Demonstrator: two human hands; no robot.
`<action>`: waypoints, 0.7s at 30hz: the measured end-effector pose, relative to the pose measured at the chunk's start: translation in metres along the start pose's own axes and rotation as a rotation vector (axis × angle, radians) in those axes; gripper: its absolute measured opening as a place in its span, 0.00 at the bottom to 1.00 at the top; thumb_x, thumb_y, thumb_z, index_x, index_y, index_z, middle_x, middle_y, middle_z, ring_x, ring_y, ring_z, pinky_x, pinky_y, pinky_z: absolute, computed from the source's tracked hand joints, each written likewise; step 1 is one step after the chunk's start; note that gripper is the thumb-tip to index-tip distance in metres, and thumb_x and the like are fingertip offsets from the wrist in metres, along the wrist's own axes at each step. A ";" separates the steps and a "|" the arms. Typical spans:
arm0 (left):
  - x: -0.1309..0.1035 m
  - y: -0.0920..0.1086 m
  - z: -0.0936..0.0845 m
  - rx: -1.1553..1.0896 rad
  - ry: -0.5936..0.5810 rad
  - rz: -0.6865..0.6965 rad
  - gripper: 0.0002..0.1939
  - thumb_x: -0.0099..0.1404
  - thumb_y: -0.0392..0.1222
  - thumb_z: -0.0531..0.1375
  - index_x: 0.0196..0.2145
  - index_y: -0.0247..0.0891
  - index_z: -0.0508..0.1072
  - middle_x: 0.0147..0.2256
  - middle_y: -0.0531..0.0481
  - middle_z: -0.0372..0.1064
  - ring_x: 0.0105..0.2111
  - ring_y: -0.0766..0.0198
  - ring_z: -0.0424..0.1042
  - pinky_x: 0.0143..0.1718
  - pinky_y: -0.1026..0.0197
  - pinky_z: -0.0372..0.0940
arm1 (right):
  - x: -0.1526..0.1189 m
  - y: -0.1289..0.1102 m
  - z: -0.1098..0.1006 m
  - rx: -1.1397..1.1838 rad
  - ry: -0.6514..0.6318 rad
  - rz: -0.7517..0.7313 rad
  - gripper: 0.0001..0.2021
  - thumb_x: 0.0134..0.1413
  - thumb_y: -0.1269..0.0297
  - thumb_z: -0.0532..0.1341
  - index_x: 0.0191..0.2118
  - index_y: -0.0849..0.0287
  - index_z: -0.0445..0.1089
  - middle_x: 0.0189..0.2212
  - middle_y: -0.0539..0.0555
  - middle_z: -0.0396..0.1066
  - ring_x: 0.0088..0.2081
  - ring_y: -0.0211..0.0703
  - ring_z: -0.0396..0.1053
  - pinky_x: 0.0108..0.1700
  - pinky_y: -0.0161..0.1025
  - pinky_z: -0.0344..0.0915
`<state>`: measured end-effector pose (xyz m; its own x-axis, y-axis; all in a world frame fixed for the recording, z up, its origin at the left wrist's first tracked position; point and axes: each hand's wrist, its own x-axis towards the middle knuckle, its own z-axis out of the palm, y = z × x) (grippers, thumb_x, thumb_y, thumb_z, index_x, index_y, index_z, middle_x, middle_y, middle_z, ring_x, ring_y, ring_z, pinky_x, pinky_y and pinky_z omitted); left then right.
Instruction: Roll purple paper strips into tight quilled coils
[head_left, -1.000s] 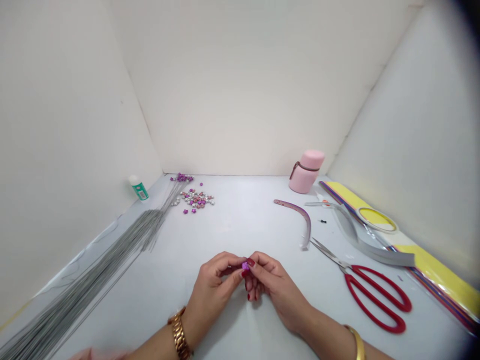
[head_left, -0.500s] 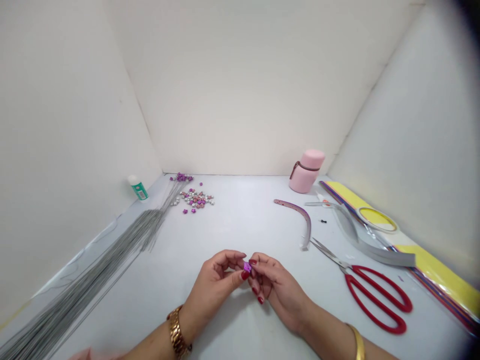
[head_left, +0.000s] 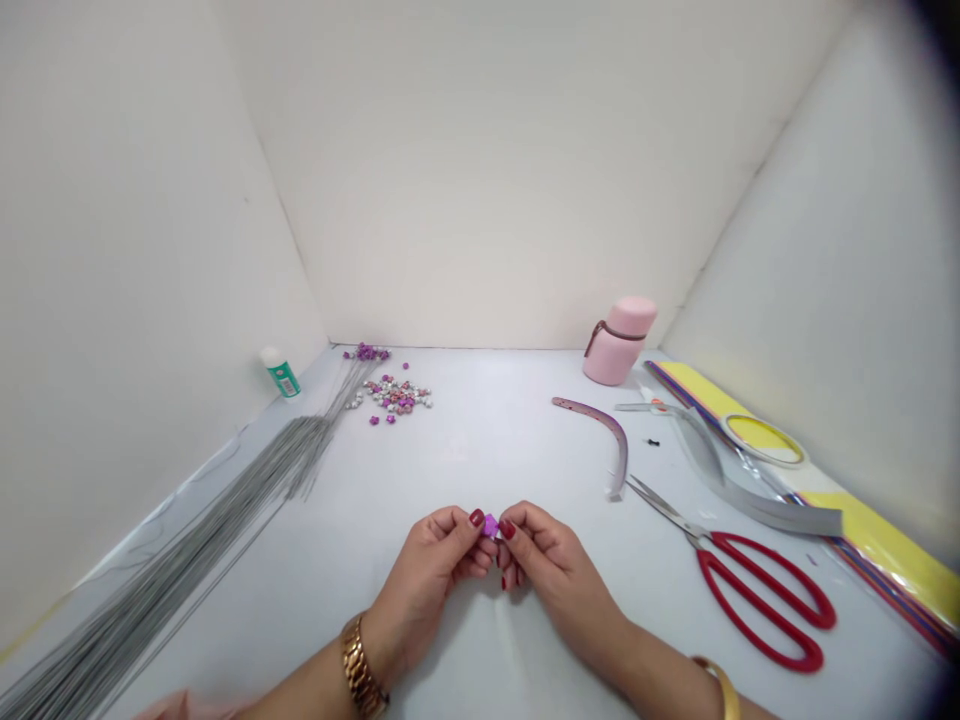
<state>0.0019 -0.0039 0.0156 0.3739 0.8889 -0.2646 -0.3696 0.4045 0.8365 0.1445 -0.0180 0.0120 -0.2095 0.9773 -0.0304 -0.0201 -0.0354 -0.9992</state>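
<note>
The little purple piece (head_left: 491, 526) is up between the two hands, just over the near part of the white table (head_left: 487, 450). The thumb and finger of the left hand (head_left: 424, 575) are closed on one side of it, and those of the right hand (head_left: 562, 575) are closed on the other side, with only the tiny piece between them. It looks like thin, folded paper, so a hard pinch could squash it flat or bend its points. A pull from both sides could tear it or make it come undone. It is so small that, if one hand lets go too soon, it could pop out and drop. It might then roll near the red scissors (head_left: 697, 537) or the curved purple strip (head_left: 617, 433), or get mixed up with the shiny little pieces (head_left: 397, 398) in the pile.
</note>
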 end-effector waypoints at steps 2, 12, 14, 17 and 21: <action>0.001 0.000 -0.001 0.047 -0.001 0.037 0.13 0.59 0.46 0.56 0.26 0.31 0.69 0.24 0.48 0.67 0.24 0.69 0.65 0.29 0.66 0.60 | 0.000 -0.001 0.000 0.044 0.002 0.020 0.12 0.56 0.56 0.52 0.28 0.60 0.60 0.20 0.47 0.62 0.20 0.33 0.60 0.24 0.31 0.56; -0.002 -0.003 -0.003 0.514 0.093 0.302 0.10 0.55 0.39 0.59 0.37 0.35 0.70 0.32 0.47 0.70 0.30 0.63 0.70 0.33 0.62 0.65 | 0.001 0.001 0.001 0.092 -0.011 0.032 0.12 0.55 0.57 0.52 0.27 0.60 0.59 0.19 0.45 0.60 0.19 0.31 0.59 0.23 0.31 0.55; -0.003 -0.004 -0.004 0.586 0.108 0.335 0.10 0.56 0.39 0.59 0.37 0.35 0.70 0.32 0.47 0.71 0.31 0.62 0.71 0.33 0.62 0.66 | 0.000 0.001 0.002 0.071 -0.031 0.019 0.12 0.56 0.57 0.52 0.27 0.60 0.60 0.19 0.45 0.60 0.19 0.31 0.59 0.24 0.31 0.55; -0.004 -0.004 -0.006 0.694 0.095 0.420 0.08 0.58 0.38 0.56 0.36 0.37 0.71 0.32 0.48 0.71 0.32 0.63 0.71 0.34 0.63 0.65 | -0.002 0.001 0.002 0.035 -0.036 -0.006 0.12 0.57 0.58 0.51 0.28 0.60 0.60 0.20 0.46 0.60 0.20 0.32 0.60 0.25 0.32 0.57; -0.006 0.000 -0.006 0.845 0.092 0.519 0.08 0.60 0.37 0.55 0.38 0.38 0.71 0.33 0.49 0.72 0.33 0.65 0.70 0.36 0.65 0.64 | -0.002 0.000 0.002 0.002 -0.035 -0.019 0.12 0.57 0.59 0.50 0.27 0.59 0.59 0.20 0.45 0.59 0.20 0.32 0.60 0.25 0.32 0.57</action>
<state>-0.0053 -0.0077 0.0137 0.2571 0.9400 0.2242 0.2719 -0.2930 0.9166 0.1434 -0.0204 0.0124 -0.2436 0.9698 -0.0101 -0.0265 -0.0171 -0.9995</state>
